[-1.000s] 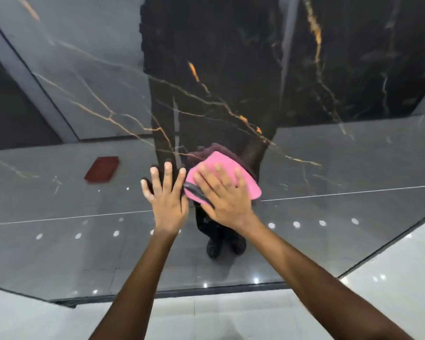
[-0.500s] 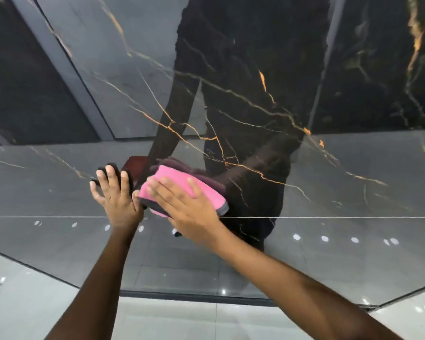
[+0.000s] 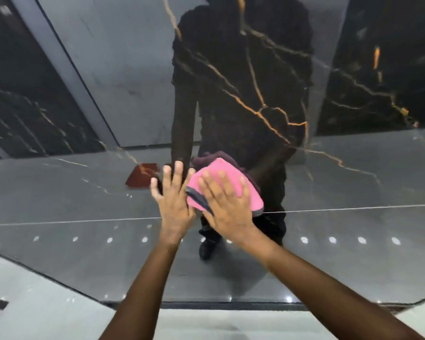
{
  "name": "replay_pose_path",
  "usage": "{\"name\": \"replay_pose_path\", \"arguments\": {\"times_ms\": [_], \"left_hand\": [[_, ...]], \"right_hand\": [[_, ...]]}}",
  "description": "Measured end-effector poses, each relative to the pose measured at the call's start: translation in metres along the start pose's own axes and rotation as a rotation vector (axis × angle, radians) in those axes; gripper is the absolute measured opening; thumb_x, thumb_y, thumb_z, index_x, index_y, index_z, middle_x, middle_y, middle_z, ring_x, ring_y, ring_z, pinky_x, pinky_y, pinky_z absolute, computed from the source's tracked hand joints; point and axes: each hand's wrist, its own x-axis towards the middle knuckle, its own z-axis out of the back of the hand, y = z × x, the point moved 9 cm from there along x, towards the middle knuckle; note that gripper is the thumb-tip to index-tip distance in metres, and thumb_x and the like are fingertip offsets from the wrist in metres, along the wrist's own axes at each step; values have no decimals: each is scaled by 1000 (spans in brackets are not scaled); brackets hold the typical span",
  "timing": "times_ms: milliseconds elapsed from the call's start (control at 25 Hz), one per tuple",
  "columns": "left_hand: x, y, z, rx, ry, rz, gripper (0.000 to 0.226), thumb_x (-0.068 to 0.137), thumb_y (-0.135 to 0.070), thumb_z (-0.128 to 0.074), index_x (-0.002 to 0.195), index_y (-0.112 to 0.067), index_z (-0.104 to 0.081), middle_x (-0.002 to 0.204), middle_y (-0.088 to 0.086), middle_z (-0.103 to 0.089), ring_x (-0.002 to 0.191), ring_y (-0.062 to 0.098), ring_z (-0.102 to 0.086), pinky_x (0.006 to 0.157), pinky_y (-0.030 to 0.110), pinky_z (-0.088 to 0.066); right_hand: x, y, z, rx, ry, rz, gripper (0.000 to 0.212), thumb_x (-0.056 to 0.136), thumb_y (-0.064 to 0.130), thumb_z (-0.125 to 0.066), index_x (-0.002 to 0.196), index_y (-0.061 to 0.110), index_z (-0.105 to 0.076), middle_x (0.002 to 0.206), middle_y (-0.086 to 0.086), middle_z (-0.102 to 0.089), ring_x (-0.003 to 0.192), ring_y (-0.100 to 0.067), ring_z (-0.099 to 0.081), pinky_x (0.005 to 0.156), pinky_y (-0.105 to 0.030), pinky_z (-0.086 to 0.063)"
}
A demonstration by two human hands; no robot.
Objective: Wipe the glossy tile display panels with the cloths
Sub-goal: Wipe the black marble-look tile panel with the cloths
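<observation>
- Far left: glossy dark panel [image 3: 35,99] with pale veins; a grey strip [image 3: 66,69] separates it from the next surface.
- Low left: red-brown rectangle [image 3: 142,176] shows in the gloss, apparently a reflection.
- Left hand [image 3: 174,204]: fingers straight and spread, flat against the black gold-veined tile panel [image 3: 268,82]; holds nothing that I can see.
- Right hand [image 3: 227,207]: fingers straight, slightly spread, palm pressing the pink cloth [image 3: 231,182] flat to the panel.
- Cloth: folded, grey-edged, touching the left hand's inner side; long axis runs lower left to upper right.
- Key relation: cloth is under the right hand, so that hand is nearer; unwiped panel lies mostly above and to the right, judging by reach.
- Writing or brands: none legible.
</observation>
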Motion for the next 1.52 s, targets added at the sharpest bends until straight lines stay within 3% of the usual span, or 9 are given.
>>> {"name": "replay_pose_path", "arguments": {"times_ms": [320, 480, 560, 800, 880, 1000, 1240, 1400, 1520], "left_hand": [[-30, 241, 71, 50, -30, 264, 47, 99, -22, -38, 146, -20, -37, 163, 3, -14, 150, 23, -4, 118, 37, 6], [-27, 247, 62, 56, -63, 64, 52, 105, -33, -23, 156, -36, -11, 164, -12, 3, 151, 16, 6, 117, 43, -2], [-27, 248, 60, 66, -71, 49, 55, 104, -39, -24, 156, -36, -7, 164, -11, 4, 151, 18, 7, 117, 47, 1], [-32, 247, 58, 47, -101, 18, 63, 100, -51, -27, 156, -34, -4, 164, -7, 6, 151, 22, 8, 117, 53, 6], [-27, 244, 59, 73, -96, 11, 63, 101, -54, -24, 156, -35, -2, 164, -7, 7, 151, 21, 9, 117, 54, 5], [-32, 246, 67, 24, -60, 35, 59, 101, -55, -23, 155, -39, -4, 163, -11, 10, 151, 18, 11, 115, 54, 8], [-46, 351, 108, 103, -57, 349, 61, 96, -65, -31, 151, -40, -20, 161, 11, -2, 140, 55, -6, 107, 71, -1], [-36, 363, 95, 85, -45, 231, 67, 93, -72, -23, 153, -47, -7, 164, -1, 12, 136, 59, -8, 107, 70, -5], [-38, 364, 91, 38, -129, 233, 67, 93, -73, -21, 153, -47, -6, 164, -6, 9, 135, 59, -11, 108, 71, -9]], "right_hand": [[-34, -12, -7, 112, 62, -370, 81, 81, 29, -45, 155, 21, -14, 156, -19, -28, 150, -19, 3, 117, -42, 0], [33, 154, -54, -4, 66, 48, 84, 88, 40, -46, 156, 19, 0, 164, -2, 0, 151, -20, 3, 114, -49, -8], [48, 149, -50, 47, 34, 109, 78, 92, 39, -46, 156, 22, -4, 164, 4, 3, 151, -16, -1, 116, -48, -7], [4, 52, -17, 137, -9, -418, 70, 91, 35, -44, 154, 30, -14, 160, -5, -21, 147, -24, -13, 107, -56, -25], [36, 131, -39, 168, 22, -235, 70, 88, 31, -44, 152, 28, -15, 147, -9, -38, 143, -26, -20, 99, -58, -36], [64, 196, -52, 59, 58, 238, 68, 98, 40, -36, 156, 23, -4, 163, 3, -9, 150, -18, -1, 112, -50, -15], [32, 135, -45, 87, -63, -180, 67, 94, 38, -41, 154, 24, -16, 164, 5, 3, 150, -22, -4, 113, -47, -11], [90, 294, -81, 120, -19, 162, 68, 95, 35, -37, 155, 17, -10, 163, -5, 0, 150, -25, -2, 109, -52, -19], [93, 261, -78, 197, -10, 143, 63, 99, 36, -38, 155, 22, -12, 161, 3, -9, 151, -16, -1, 115, -47, -10]]}}
